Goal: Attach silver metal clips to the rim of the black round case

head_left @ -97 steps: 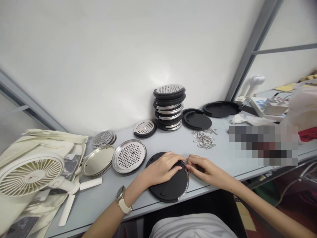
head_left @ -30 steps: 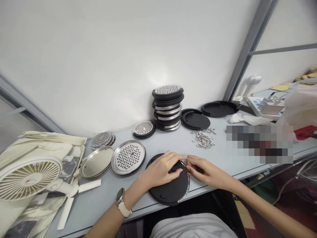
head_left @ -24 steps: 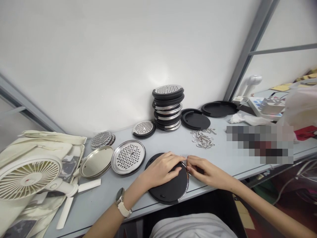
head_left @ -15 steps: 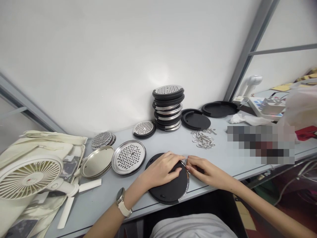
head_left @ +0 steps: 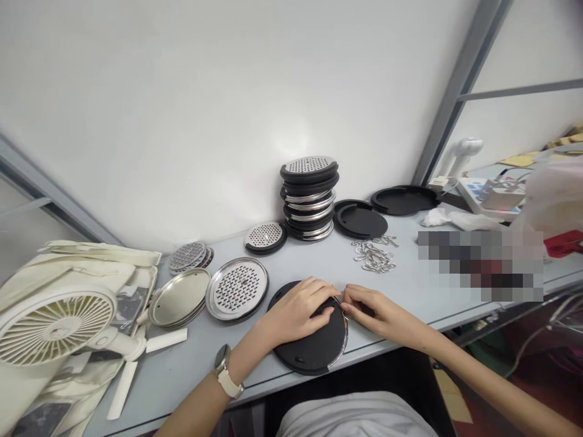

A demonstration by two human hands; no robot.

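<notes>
A round black disc point(head_left: 314, 346) with a metal rim lies flat at the table's near edge. My left hand point(head_left: 296, 309) rests on top of it, fingers curled and pressing down on its far right edge. My right hand point(head_left: 376, 315) meets it there, fingertips pinched on a small metal wire clip point(head_left: 339, 299) at the disc's rim. A watch sits on my left wrist point(head_left: 225, 368).
Behind stand a stack of black-and-metal discs point(head_left: 310, 197), loose black discs point(head_left: 361, 220), a pile of wire clips point(head_left: 374, 255), perforated metal plates point(head_left: 237, 286), plain metal plates point(head_left: 179, 296) and a white fan point(head_left: 54, 328) on a cream bag at left. Clutter lies at right.
Almost nothing has changed; both hands stay at the disc's right rim with only slight finger shifts on the clip.
</notes>
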